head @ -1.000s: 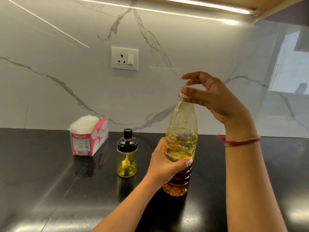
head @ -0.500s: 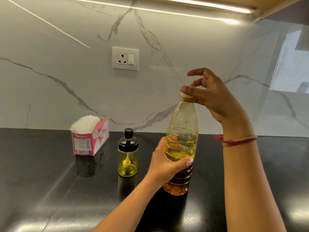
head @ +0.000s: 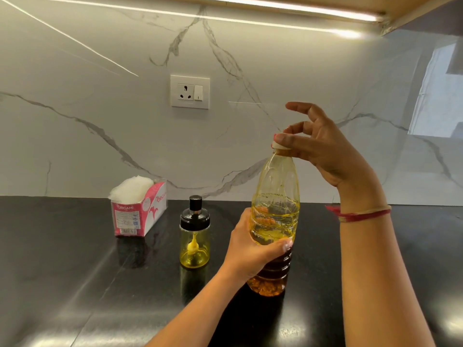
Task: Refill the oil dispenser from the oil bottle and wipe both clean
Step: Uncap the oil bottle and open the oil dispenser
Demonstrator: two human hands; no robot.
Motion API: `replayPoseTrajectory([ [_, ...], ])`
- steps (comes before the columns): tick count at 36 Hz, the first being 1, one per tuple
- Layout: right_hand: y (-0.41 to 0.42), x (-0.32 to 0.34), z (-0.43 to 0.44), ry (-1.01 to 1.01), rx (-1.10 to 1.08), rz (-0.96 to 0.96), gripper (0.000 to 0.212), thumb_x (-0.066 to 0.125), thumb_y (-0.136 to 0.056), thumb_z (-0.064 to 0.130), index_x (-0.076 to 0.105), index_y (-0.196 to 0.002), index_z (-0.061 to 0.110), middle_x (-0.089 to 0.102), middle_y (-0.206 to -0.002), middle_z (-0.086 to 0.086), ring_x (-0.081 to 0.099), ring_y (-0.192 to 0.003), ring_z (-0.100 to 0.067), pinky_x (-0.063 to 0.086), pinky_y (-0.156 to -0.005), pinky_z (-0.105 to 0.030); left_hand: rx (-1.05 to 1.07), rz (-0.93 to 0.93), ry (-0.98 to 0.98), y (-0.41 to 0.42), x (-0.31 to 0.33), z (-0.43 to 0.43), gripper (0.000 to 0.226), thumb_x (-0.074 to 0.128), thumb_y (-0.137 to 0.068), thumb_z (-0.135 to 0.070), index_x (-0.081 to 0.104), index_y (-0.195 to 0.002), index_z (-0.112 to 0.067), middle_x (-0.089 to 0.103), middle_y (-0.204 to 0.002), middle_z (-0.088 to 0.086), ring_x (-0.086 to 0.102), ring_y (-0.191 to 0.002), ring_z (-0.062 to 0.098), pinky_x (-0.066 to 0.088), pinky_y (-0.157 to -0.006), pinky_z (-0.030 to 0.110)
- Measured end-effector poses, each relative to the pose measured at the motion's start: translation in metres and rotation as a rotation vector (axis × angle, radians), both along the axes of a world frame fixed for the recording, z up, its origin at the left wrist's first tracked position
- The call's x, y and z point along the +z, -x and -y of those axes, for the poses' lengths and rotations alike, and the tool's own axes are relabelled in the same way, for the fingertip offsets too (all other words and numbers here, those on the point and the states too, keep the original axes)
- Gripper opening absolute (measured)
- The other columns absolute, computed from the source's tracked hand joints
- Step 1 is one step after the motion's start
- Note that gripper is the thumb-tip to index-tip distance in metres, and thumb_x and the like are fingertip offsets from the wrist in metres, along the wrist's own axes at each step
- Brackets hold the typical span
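Observation:
A tall clear plastic oil bottle (head: 275, 204) stands upright on the black counter (head: 62, 284), partly filled with yellow oil. My left hand (head: 250, 254) grips its lower body. My right hand (head: 323, 149) pinches the white cap (head: 277, 145) on top between thumb and a finger, the other fingers spread upward. To the left of the bottle stands the small glass oil dispenser (head: 194, 246) with a black lid and a yellow part inside, holding a little oil at the bottom.
A pink and white tissue box (head: 136, 211) with white tissues sits at the back left near the marble wall. A wall socket (head: 189, 91) is above it. A cabinet underside with a light strip runs along the top.
My right hand has turned on the cap, its fingers now raised and spread higher. The bottle and my left hand stay where they were.

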State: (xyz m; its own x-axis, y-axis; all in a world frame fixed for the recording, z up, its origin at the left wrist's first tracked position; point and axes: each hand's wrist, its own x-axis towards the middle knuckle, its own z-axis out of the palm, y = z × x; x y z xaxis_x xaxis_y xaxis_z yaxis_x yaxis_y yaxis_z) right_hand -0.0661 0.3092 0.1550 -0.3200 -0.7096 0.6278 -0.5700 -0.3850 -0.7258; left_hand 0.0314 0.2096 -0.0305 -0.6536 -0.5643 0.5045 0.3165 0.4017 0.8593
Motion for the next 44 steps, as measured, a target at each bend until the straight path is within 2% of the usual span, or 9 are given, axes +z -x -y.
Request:
replayPoseTrajectory([
  [5,0.003,-0.001,-0.005,-0.033,0.122,0.03,0.053,0.062,-0.09,0.013,0.041,-0.138,0.021,0.071,-0.108,-0.008,0.068,-0.099,-0.023,0.056,-0.08,-0.027,0.0,0.0,0.0,0.0,0.0,0.0,0.08,0.084,-0.055,-0.051,0.053,-0.123,-0.023,0.07,-0.112,-0.004,0.067,-0.106,0.01,0.056,-0.093,0.033],
  [8,-0.003,0.0,0.0,-0.028,-0.001,-0.039,0.075,0.074,-0.068,0.043,0.045,-0.134,0.023,0.06,-0.117,-0.006,0.067,-0.1,-0.024,0.057,-0.084,-0.033,0.002,-0.001,0.001,0.0,0.0,0.0,0.081,0.084,-0.054,-0.051,0.053,-0.123,-0.023,0.069,-0.113,-0.003,0.067,-0.107,0.011,0.056,-0.094,0.034],
  [10,-0.006,-0.001,0.004,0.009,-0.086,-0.049,0.08,0.076,-0.057,0.049,0.049,-0.127,0.022,0.053,-0.108,-0.007,0.065,-0.1,-0.03,0.058,-0.083,-0.039,0.007,0.0,0.003,0.001,-0.001,0.0,0.08,0.084,-0.054,-0.052,0.054,-0.122,-0.024,0.07,-0.112,-0.004,0.067,-0.107,0.01,0.056,-0.094,0.035],
  [17,0.001,-0.003,0.002,0.024,0.075,0.103,0.062,0.078,-0.062,0.03,0.052,-0.117,0.018,0.066,-0.09,-0.007,0.07,-0.087,-0.022,0.056,-0.075,-0.03,0.005,0.006,0.002,0.001,-0.001,0.001,0.08,0.085,-0.054,-0.053,0.053,-0.122,-0.026,0.069,-0.113,-0.005,0.067,-0.107,0.01,0.056,-0.094,0.035],
  [23,0.008,-0.003,-0.011,-0.04,0.226,0.074,0.05,0.064,-0.087,0.014,0.047,-0.133,0.019,0.065,-0.121,-0.011,0.065,-0.109,-0.025,0.054,-0.087,-0.031,0.0,0.008,0.002,0.001,-0.002,0.001,0.081,0.085,-0.053,-0.056,0.053,-0.122,-0.028,0.069,-0.113,-0.006,0.067,-0.107,0.009,0.056,-0.094,0.034],
  [26,0.004,-0.002,-0.011,-0.06,0.186,0.044,0.055,0.068,-0.082,0.025,0.048,-0.133,0.021,0.057,-0.129,-0.008,0.064,-0.111,-0.023,0.054,-0.087,-0.029,-0.006,0.006,0.003,0.002,-0.002,0.001,0.081,0.085,-0.053,-0.056,0.052,-0.122,-0.028,0.069,-0.112,-0.007,0.067,-0.107,0.008,0.056,-0.094,0.033],
  [31,-0.005,-0.002,-0.001,-0.021,-0.025,-0.031,0.05,0.074,-0.065,0.037,0.06,-0.109,0.017,0.065,-0.094,-0.005,0.068,-0.093,-0.024,0.057,-0.083,-0.035,-0.003,-0.004,0.008,0.002,-0.002,0.002,0.082,0.084,-0.053,-0.056,0.053,-0.122,-0.026,0.069,-0.112,-0.006,0.067,-0.106,0.008,0.055,-0.091,0.029],
  [40,0.0,0.0,-0.004,0.169,0.188,0.305,0.037,0.07,-0.073,0.021,0.061,-0.107,0.012,0.073,-0.093,-0.003,0.069,-0.089,-0.018,0.055,-0.076,-0.026,0.009,-0.003,0.013,0.002,-0.003,0.002,0.079,0.084,-0.054,-0.056,0.053,-0.121,-0.029,0.069,-0.111,-0.009,0.066,-0.106,0.007,0.055,-0.091,0.027],
  [44,0.0,0.0,-0.009,0.054,0.035,0.093,0.041,0.072,-0.069,0.034,0.064,-0.107,0.02,0.073,-0.099,0.0,0.068,-0.098,-0.017,0.054,-0.084,-0.027,0.009,0.003,0.015,0.003,-0.003,0.002,0.079,0.085,-0.054,-0.055,0.053,-0.121,-0.029,0.069,-0.112,-0.007,0.067,-0.106,0.008,0.055,-0.093,0.031],
])
